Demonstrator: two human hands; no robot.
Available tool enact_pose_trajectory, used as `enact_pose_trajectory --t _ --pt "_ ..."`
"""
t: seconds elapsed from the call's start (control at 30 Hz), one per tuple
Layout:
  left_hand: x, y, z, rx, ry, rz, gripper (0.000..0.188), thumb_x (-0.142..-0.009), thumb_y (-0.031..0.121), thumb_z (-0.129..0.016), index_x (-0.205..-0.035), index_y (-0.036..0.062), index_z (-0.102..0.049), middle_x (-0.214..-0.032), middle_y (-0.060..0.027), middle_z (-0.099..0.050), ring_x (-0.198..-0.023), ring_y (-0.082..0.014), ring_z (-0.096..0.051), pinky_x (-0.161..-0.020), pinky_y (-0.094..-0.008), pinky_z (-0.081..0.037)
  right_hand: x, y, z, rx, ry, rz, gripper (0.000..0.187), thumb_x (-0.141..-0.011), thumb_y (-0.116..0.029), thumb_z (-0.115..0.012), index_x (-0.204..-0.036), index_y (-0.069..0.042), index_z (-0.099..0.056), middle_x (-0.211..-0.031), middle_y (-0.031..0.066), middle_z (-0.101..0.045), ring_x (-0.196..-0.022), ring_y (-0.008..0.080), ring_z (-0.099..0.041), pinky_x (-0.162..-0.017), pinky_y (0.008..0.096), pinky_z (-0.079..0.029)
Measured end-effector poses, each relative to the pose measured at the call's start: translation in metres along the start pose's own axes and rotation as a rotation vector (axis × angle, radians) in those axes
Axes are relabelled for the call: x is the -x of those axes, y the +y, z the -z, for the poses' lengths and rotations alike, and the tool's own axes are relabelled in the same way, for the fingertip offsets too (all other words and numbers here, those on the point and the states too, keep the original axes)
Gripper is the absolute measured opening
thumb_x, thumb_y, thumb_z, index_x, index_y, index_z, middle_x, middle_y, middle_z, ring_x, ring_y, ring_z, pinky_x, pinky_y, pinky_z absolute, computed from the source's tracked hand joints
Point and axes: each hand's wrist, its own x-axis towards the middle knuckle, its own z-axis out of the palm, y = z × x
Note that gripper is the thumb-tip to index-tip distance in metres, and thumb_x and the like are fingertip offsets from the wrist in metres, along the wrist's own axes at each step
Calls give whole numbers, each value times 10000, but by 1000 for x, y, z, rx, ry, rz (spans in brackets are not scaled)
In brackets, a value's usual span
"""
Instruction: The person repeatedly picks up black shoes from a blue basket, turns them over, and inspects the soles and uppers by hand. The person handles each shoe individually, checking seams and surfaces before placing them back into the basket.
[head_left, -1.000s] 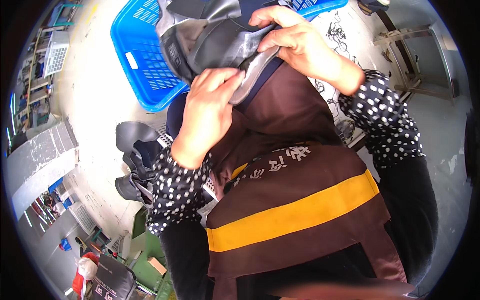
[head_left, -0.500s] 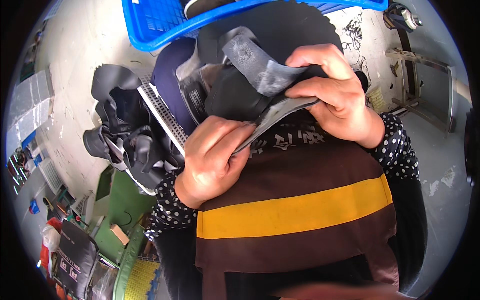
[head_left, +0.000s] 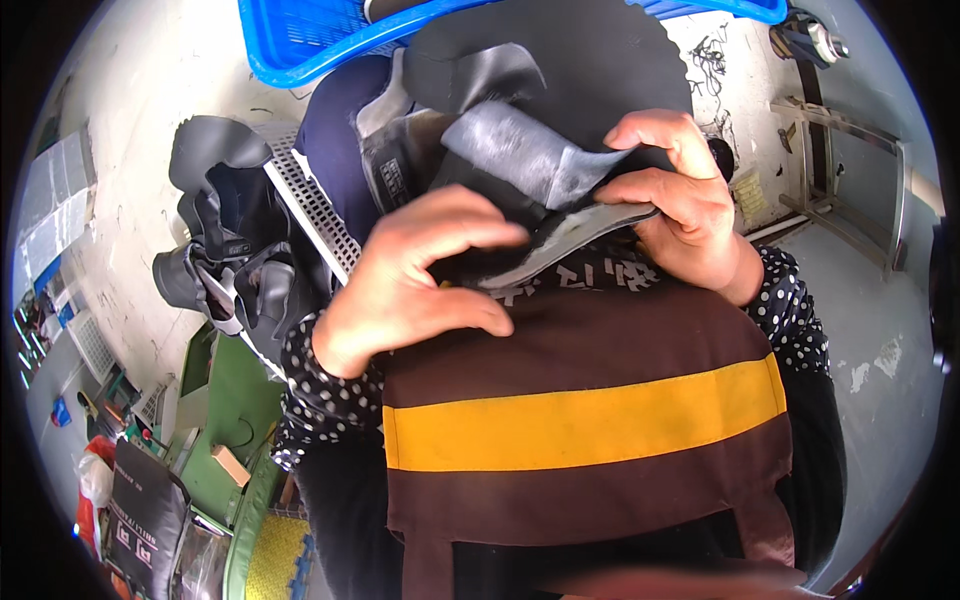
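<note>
Nearest to us, at 6 o'clock, our brown apron (head_left: 590,355) spreads below its yellow band, with our spotted black sleeves (head_left: 790,310) at either side. Just above, in the middle and toward 12 o'clock, lies the black shoe upper (head_left: 515,150), its grey lining turned to view. Our right hand (head_left: 688,205), at 2 o'clock, pinches the upper's right end narrowly between thumb and curled fingers. Our left hand (head_left: 415,265), at 10 o'clock, stands wide, thumb well apart from the blurred fingers, near the upper's lower left edge; we cannot tell whether it touches.

Behind the upper, toward 1 o'clock, is a black rounded panel (head_left: 610,60) with a notched edge. Navy cloth (head_left: 335,145) bulges at 11 o'clock, beside a white perforated crate (head_left: 313,205) at 10, and a heap of black uppers (head_left: 240,235) sits just left of that.

Farther out, at 8 o'clock, a green bench (head_left: 250,390) bears a wooden block (head_left: 231,465). A blue basket (head_left: 345,58) spans 11 to 1 o'clock, and a metal frame (head_left: 845,118) stands at 2.
</note>
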Motion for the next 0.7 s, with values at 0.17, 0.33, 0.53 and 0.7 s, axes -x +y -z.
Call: enact_pose_trajectory --t 0.17,0.33,0.53,0.7 --pt "-13 0 12 -86 338 494 576 -836 178 -861 -1342 26 -628 -1275 -145 -634 -1155 -221 -622 -927 -338 -525 -1 6 -1 -34 26 35 409 -539 155 -655 -895 -25 -745 -1271 169 -631 -1158 350 -604 -972 419 -497" --pt "-41 0 -6 -232 321 149 646 -751 -6 -834 -1345 72 -594 -1234 -165 -679 -1091 -327 -702 -942 -358 -564 -2 4 3 13 2 54 285 -617 32 -791 -891 -41 -761 -1326 184 -619 -1232 370 -584 -1039 469 -453" --pt "-45 -29 9 -888 392 -112 716 -685 -91 -734 -1347 159 -620 -869 -107 -581 -808 -352 -645 -718 -440 -538 -5 8 -17 25 192 -1 360 -552 133 -713 -856 -57 -748 -1337 131 -627 -1253 359 -571 -1032 427 -467" --pt "-45 11 32 -557 102 359 737 -745 -75 -771 -1430 115 -579 -1266 -176 -635 -1250 -357 -602 -1045 -416 -491 -4 21 -33 0 242 -38 296 -575 122 -726 -817 -49 -736 -1293 122 -631 -1193 345 -604 -982 426 -490"
